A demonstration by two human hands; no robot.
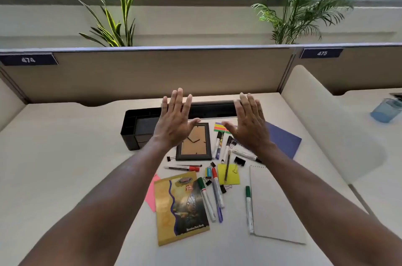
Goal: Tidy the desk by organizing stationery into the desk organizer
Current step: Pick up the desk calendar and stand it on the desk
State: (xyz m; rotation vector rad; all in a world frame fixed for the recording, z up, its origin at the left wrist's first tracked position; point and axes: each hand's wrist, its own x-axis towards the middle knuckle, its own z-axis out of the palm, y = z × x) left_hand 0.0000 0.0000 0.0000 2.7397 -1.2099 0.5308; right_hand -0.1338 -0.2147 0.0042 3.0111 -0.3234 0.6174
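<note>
While both arms reach forward over the desk [65,156], the left hand [176,119] and right hand [250,122] hang in the air, backs to the camera, fingers spread flat and wide, nothing in either. Organizer [139,128], black with several compartments, sits at the desk's back left, partly hidden behind the left hand; its contents can't be made out. Stationery lies scattered in front of it. Black frame [194,143] is flat just right of the organizer, under the left hand. Striped sticky flags [218,127] lie near the right thumb, with a blue sheet [285,139] further right. Red marker [185,167] lies below the frame. Yellow note [230,175] carries a pencil [227,165] across it, binder clip [239,161] just beside. Two markers with green [205,198] and red [217,187] caps lie side by side, touching the notebook [180,209]. Pink note [151,194] pokes out from under the notebook's left edge. Another green marker [249,209] rests on the left edge of a white pad [276,204].
</note>
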